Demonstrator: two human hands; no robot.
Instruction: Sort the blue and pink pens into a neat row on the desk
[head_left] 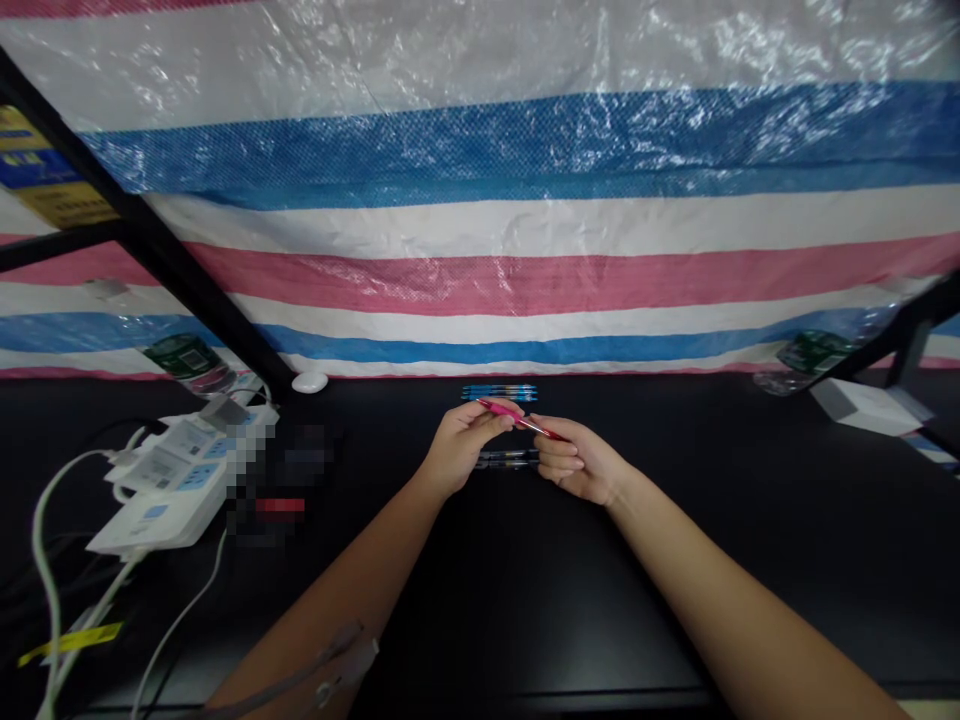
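A pink-and-red pen (519, 418) lies across the gap between my hands, gripped by both. My left hand (466, 447) pinches its pink end between thumb and fingers, and my right hand (576, 461) holds the red tip end. Just beyond the pen, blue pens (499, 393) lie side by side on the black tabletop (525, 590). Dark pens (507, 459) lie under and between my hands, partly hidden by my fingers.
White power strips (180, 470) with cables sit at the left, and a white mouse (310, 382) lies behind them. A striped tarpaulin (480, 260) hangs along the back, with black frame bars and plastic bottles in front. A white box (870, 405) stands at the right.
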